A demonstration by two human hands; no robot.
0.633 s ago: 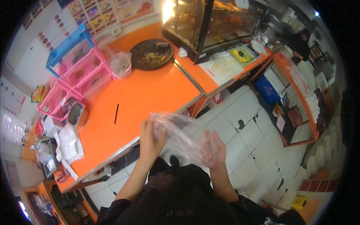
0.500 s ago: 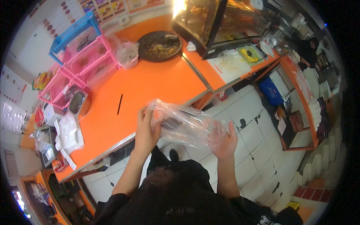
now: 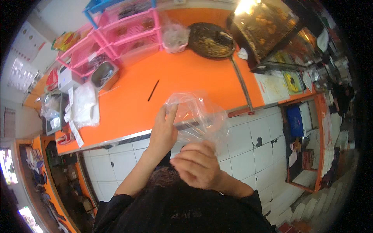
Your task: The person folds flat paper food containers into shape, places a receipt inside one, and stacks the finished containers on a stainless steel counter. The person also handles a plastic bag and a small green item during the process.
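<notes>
Our left hand [image 3: 163, 132], fingers raised and partly bent, has the clear bag [image 3: 198, 112] by its left side. Our right hand [image 3: 198, 165] is loosely curled at the bag's lower end; we cannot tell whether it grips the film. The bag is up in front of the orange counter [image 3: 128, 116], blocking part of its metal near edge. A black strip [image 3: 153, 90] shows mid-surface. Along the far edge we see the pink rack [image 3: 112, 50], basket [image 3: 176, 47] and pan [image 3: 206, 40]; the tin [image 3: 104, 73] and white bags [image 3: 86, 103] sit toward the left edge. The lit display case [image 3: 268, 31] fills the far right corner. White tiles [image 3: 248, 143] floor the room.
</notes>
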